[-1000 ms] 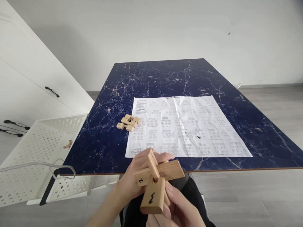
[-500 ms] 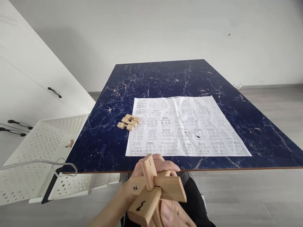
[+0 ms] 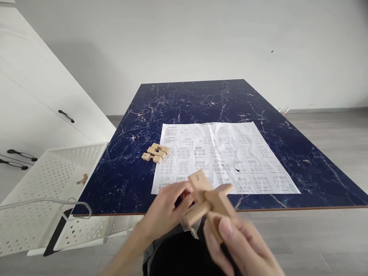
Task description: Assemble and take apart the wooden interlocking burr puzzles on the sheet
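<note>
Between my hands, above the table's front edge, is a pale wooden burr puzzle point(image 3: 220, 203), its interlocked bars pointing several ways. My right hand point(image 3: 241, 243) is closed on its lower right bars, thumb on top. At the puzzle's left side, the curled fingers and thumb of my left hand point(image 3: 169, 207) grip it; their tips are partly hidden and slightly blurred. Beyond the hands lies a creased printed sheet point(image 3: 201, 153) with rows of small diagrams. A second wooden puzzle point(image 3: 156, 152), made of small blocks, rests at the sheet's left edge.
The dark blue marble-patterned table point(image 3: 184, 101) stands before me, a pale wall behind it. On the left is a white perforated basket point(image 3: 86, 228) with a small wooden piece point(image 3: 82, 179) and a grey cable point(image 3: 43, 200). White cabinets point(image 3: 37, 96) with black handles stand beyond.
The burr puzzle has turned over and moved up and right, towards the sheet. My left hand has shifted from behind it to its left side; my right hand keeps hold from below right.
</note>
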`<control>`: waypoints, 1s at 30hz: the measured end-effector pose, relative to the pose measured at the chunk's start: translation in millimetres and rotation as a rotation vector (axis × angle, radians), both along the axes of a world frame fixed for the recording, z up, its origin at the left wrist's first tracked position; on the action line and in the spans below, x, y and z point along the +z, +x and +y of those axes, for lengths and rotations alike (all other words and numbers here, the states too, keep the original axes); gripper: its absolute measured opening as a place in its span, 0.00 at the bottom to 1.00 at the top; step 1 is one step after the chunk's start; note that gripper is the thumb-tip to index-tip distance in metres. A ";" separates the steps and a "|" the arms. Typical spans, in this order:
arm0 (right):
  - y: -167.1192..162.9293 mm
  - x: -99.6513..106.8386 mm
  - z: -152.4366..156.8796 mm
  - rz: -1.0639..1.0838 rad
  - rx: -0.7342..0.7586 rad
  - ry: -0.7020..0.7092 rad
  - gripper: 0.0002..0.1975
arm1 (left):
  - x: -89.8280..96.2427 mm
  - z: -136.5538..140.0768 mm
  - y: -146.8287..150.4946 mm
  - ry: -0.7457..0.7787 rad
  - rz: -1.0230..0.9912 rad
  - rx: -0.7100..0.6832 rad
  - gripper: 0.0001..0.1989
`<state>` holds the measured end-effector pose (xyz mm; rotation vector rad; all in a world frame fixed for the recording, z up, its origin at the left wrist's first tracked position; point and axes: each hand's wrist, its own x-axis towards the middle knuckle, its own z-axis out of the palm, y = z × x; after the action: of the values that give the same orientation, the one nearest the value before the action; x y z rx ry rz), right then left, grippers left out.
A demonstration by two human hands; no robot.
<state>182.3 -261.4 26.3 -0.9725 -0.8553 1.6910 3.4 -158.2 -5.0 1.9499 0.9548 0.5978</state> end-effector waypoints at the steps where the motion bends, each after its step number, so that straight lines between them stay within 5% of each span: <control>1: 13.8 1.0 6.5 -0.107 -0.046 0.065 0.31 | 2.4 3.4 -4.2 0.041 0.024 0.026 0.14; 7: 108.8 -2.4 66.1 -0.658 -0.362 0.206 0.27 | 4.7 13.2 -27.6 0.083 0.091 0.095 0.14; 14: 185.7 -26.8 141.5 -1.381 -0.496 0.110 0.28 | -1.1 8.1 -29.4 0.192 0.080 0.091 0.13; 21: 205.1 -39.8 170.6 -1.354 -0.498 0.049 0.31 | -3.1 8.7 -31.9 0.208 0.088 0.076 0.12; 26: 198.0 -39.6 154.6 -1.329 -0.488 0.013 0.38 | -4.7 8.9 -32.1 0.218 0.084 0.078 0.12; 30: 171.8 -40.3 130.8 -1.287 -0.392 0.134 0.34 | -5.3 9.0 -32.4 0.215 0.071 0.085 0.12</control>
<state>354.1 -130.6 -13.9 -1.9950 -1.4018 0.5100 -29.0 -149.2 -10.3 2.1409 1.0583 0.7087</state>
